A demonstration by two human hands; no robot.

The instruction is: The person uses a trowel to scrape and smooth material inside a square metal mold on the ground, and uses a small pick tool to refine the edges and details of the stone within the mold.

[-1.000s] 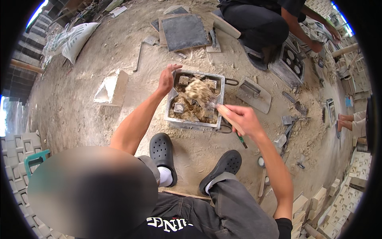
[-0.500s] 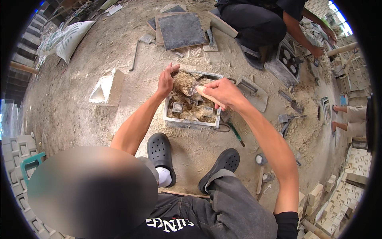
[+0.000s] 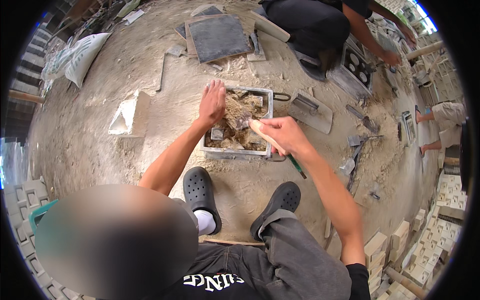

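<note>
The left hand [image 3: 212, 102] is open and flat, fingers extended away from the body, beside the left rim of the metal moulding frame [image 3: 237, 151] on the ground beyond the feet. The right hand [image 3: 286, 136], forearm angling inward, grips a wooden-handled trowel [image 3: 264, 134], its sandy blade over the frame

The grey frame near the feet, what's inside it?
Crumbly tan material and small square blocks. The left hand and the wooden-handled tool in the right hand hide parts; anything buried can't be seen.
</note>
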